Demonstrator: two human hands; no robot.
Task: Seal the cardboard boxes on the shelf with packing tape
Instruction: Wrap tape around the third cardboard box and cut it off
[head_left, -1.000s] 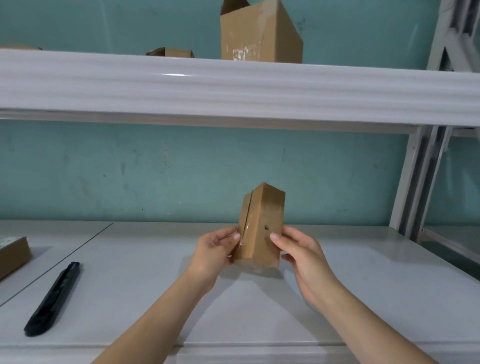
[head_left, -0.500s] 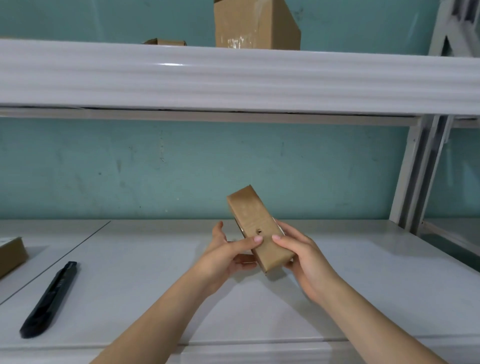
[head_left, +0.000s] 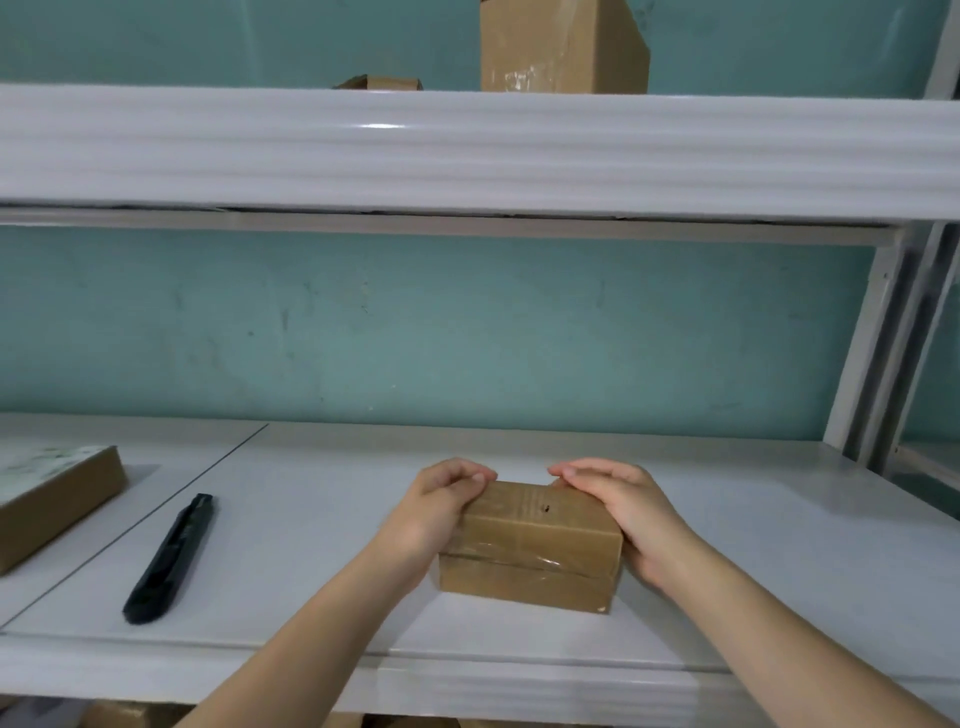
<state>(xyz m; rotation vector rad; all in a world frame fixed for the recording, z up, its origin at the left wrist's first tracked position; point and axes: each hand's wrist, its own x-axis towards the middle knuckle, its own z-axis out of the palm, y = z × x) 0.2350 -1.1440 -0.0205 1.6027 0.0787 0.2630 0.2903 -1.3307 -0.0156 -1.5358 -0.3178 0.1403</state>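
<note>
Left grip (head_left: 436, 512) and right grip (head_left: 634, 514) are clasping a taped cardboard box (head_left: 530, 551) resting on the white shelf (head_left: 311, 545); its faint top print is proving illegible.

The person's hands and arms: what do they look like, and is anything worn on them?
Both the left hand and right hand are bare: no gloves, rings or watch visible. The left forearm and right forearm are bare too; no sleeve shows.
</note>
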